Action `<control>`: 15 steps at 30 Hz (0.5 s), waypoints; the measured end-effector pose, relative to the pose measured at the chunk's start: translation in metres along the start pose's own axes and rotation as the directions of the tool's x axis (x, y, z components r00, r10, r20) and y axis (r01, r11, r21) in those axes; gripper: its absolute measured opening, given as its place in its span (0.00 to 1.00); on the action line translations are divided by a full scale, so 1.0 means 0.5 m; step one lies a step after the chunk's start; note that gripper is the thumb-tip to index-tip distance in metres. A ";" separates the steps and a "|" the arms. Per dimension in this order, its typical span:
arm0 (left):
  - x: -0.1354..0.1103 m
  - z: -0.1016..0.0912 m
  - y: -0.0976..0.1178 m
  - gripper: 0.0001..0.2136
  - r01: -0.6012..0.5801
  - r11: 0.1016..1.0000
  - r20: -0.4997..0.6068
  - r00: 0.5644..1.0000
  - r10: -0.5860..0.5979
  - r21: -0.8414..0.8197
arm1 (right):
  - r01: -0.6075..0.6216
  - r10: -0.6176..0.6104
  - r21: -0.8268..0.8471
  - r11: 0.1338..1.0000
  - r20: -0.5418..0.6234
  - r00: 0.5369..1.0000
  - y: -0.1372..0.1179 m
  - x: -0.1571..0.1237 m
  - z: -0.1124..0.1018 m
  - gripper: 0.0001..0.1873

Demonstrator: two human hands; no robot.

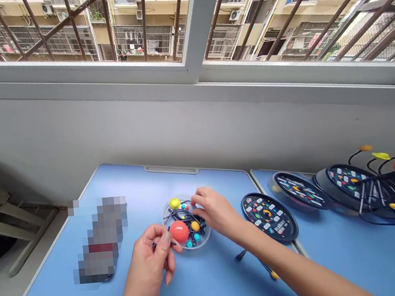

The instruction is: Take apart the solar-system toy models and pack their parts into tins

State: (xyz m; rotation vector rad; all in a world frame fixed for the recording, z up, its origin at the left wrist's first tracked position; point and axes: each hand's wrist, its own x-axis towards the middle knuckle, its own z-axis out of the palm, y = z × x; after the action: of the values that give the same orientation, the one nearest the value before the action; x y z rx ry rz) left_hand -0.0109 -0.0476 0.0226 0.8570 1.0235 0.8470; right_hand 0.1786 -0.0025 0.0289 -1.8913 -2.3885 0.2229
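Fingers of the left hand (155, 257) pinch shut on a black rod (173, 244), whose long axis runs right toward the red ball (179, 231) just beside them. Farther off, the right hand (214, 209) curls its fingertips into the clear dish (205, 238); whether it grips anything cannot be told.

A clear, glossy plastic round tray (205, 239) holds smooth plastic balls — one shiny red (179, 231), one yellow (174, 203) — on thin black wire arms (186, 217); the blue table top (202, 285) looks matt and smooth.
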 end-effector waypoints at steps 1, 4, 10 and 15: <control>0.000 -0.002 0.001 0.16 -0.004 1.000 -0.004 1.000 0.004 0.002 | -0.009 0.012 -0.068 0.998 0.042 0.999 -0.003 -0.004 -0.007 0.05; -0.001 -0.005 0.001 0.16 -0.010 1.000 -0.017 1.000 0.010 0.001 | -0.006 0.044 -0.240 0.971 0.154 0.987 -0.014 -0.010 -0.022 0.06; -0.003 -0.006 0.003 0.16 -0.026 1.000 -0.014 1.000 0.026 -0.008 | 0.015 0.060 -0.285 0.959 0.254 0.965 -0.021 0.001 -0.029 0.11; 0.005 -0.005 0.024 0.16 -0.046 0.996 -0.047 0.998 0.049 0.071 | -0.031 0.098 -0.263 0.964 0.246 0.964 -0.019 0.003 -0.025 0.10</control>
State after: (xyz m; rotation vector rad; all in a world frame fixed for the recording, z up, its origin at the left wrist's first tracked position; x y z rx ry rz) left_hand -0.0147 -0.0399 0.0318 0.9273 1.0841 0.8799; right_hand 0.1712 -0.0026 0.0428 -2.1781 -2.6363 0.1798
